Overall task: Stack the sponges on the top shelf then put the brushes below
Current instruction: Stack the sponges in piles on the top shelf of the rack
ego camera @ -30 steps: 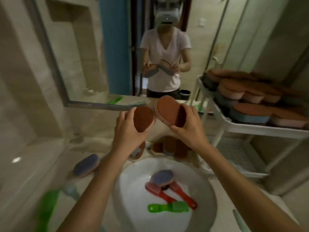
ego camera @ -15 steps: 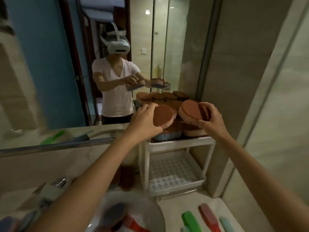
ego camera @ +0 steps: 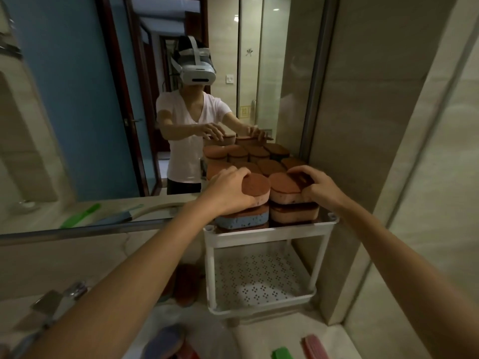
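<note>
**A:** Left hand (ego camera: 228,190) has its fingers curled over the far edge of the left sponge (ego camera: 255,187), so it's gripping it. That sponge sits on the front left pile on the rack's top shelf (ego camera: 269,233), right above a blue sponge (ego camera: 243,220).

**B:** and the right hand (ego camera: 316,187)?

**A:** Same deal, fingers wrapped over the right sponge (ego camera: 285,189). It's on the front right pile, touching the left one. More brown-topped sponges (ego camera: 259,154) fill the shelf behind.

**B:** where are the brushes at?

**A:** Green brush (ego camera: 281,353) and red brush (ego camera: 315,345) lie on the counter (ego camera: 259,330) at the bottom edge, well apart from the rack. A blue brush (ego camera: 166,340) is down there too, half cut off. The perforated lower shelf (ego camera: 259,281) is right under the top one, and the mirror (ego camera: 77,99) shows the person in a white tee and headset.
</note>
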### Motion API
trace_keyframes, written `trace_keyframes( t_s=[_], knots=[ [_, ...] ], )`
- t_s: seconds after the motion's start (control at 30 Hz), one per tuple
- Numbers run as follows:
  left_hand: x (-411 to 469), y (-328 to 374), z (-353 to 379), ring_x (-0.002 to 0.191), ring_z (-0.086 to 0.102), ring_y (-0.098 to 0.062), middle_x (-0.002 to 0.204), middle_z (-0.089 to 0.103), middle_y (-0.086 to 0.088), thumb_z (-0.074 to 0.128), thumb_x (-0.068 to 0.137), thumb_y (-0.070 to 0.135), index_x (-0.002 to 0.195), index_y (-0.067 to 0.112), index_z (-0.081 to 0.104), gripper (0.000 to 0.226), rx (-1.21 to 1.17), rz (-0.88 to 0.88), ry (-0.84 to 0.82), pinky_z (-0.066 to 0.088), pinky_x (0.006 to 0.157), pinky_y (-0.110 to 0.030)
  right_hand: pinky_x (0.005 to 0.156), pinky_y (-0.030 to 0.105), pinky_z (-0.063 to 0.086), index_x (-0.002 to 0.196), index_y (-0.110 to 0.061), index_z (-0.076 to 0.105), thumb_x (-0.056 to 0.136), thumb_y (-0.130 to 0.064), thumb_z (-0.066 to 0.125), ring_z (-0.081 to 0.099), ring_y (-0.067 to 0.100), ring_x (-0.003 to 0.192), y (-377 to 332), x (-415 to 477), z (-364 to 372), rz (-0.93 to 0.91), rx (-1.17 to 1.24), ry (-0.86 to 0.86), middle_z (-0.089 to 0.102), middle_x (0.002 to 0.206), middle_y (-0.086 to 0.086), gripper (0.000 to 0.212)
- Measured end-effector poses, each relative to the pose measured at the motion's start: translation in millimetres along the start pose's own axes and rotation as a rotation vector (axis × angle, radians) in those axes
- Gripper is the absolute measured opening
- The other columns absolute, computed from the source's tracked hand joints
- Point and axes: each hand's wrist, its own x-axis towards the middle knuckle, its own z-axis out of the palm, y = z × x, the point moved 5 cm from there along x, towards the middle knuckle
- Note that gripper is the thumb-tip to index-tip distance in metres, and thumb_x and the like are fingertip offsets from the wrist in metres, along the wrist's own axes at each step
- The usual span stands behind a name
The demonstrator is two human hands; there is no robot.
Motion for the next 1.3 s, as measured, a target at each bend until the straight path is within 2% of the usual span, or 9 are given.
trace_keyframes(
  t_s=[0.2,0.43,0.53,0.73,0.9,1.03,1.13,1.23,1.3],
  knots=[
    [2,-3,2,0.129,0.038,-0.025,0.137,0.042,-0.007,0.061,0.081,0.041,0.139,0.019,0.038,0.066,-0.019,-0.036,0.005,0.039,0.103,-0.039,0.101,0.049,0.044,0.111,-0.032,0.053,0.074,0.013,0.039,0.042,0.03,0.125,3,1,4,0.025,-0.009,-0.093,0.043,0.137,0.008,0.06],
    [5,2,6,0.131,0.036,-0.025,0.139,0.04,-0.007,0.06,0.083,0.043,0.14,0.019,0.035,0.067,-0.022,-0.032,-0.003,0.035,0.102,-0.037,0.108,0.04,0.036,0.13,-0.015,0.052,0.079,0.016,0.034,0.034,0.028,0.133,-1,-5,3,-0.037,-0.083,-0.016,0.042,0.141,0.009,0.062],
    [6,4,8,0.131,0.036,-0.025,0.138,0.041,-0.007,0.06,0.084,0.039,0.14,0.018,0.036,0.065,-0.019,-0.012,-0.002,0.035,0.103,-0.037,0.096,0.027,0.032,0.132,-0.012,0.05,0.079,0.016,0.036,0.032,0.026,0.132,3,-10,2,-0.05,-0.043,0.06,0.042,0.14,0.009,0.061],
    [8,2,13,0.133,0.035,-0.026,0.141,0.039,-0.007,0.058,0.084,0.044,0.142,0.019,0.034,0.067,0.001,-0.012,-0.012,0.034,0.107,-0.038,0.105,0.043,0.039,0.129,-0.014,0.052,0.074,0.017,0.038,0.037,0.027,0.129,11,-7,1,-0.04,0.062,0.074,0.043,0.128,0.002,0.064],
    [7,-3,21,0.135,0.032,-0.028,0.146,0.034,-0.008,0.049,0.087,0.051,0.145,0.02,0.03,0.068,0.146,0.018,-0.011,0.029,0.112,-0.04,0.103,0.027,0.031,0.129,-0.01,0.053,0.076,0.016,0.04,0.038,0.023,0.132,8,-4,7,-0.121,-0.115,0.033,0.047,0.139,0.009,0.06],
    [2,-2,26,0.138,0.022,-0.027,0.15,0.024,-0.009,0.048,0.083,0.052,0.147,0.018,0.024,0.077,0.398,0.112,0.077,0.019,0.114,-0.041,0.112,0.031,0.021,0.136,-0.017,0.047,0.08,0.006,0.048,0.027,0.023,0.139,14,-3,11,-0.135,-0.275,0.034,0.039,0.147,0.008,0.06],
    [0,-3,28,0.141,0.017,-0.026,0.153,0.018,-0.007,0.054,0.077,0.061,0.149,0.022,0.016,0.09,0.402,0.138,0.102,0.017,0.115,-0.043,0.115,0.037,0.02,0.138,-0.021,0.043,0.077,-0.011,0.052,0.023,0.024,0.141,17,-10,11,-0.099,-0.211,0.098,0.031,0.152,0.006,0.063],
    [-11,-12,14,0.141,0.018,-0.026,0.152,0.017,-0.005,0.058,0.073,0.066,0.147,0.023,0.019,0.094,0.215,-0.021,0.286,0.025,0.113,-0.044,0.107,0.039,0.035,0.141,-0.023,0.036,0.066,-0.027,0.044,0.04,0.026,0.13,20,-24,6,-0.068,-0.074,0.258,0.035,0.146,0.009,0.075],
    [-21,-26,14,0.136,0.028,-0.03,0.147,0.024,-0.009,0.059,0.07,0.069,0.145,0.022,0.018,0.098,0.14,-0.167,0.321,0.03,0.109,-0.045,0.099,0.038,0.039,0.144,-0.023,0.028,0.069,-0.033,0.041,0.045,0.028,0.124,23,-32,8,-0.078,-0.162,0.332,0.035,0.146,0.009,0.077]
  ],
)
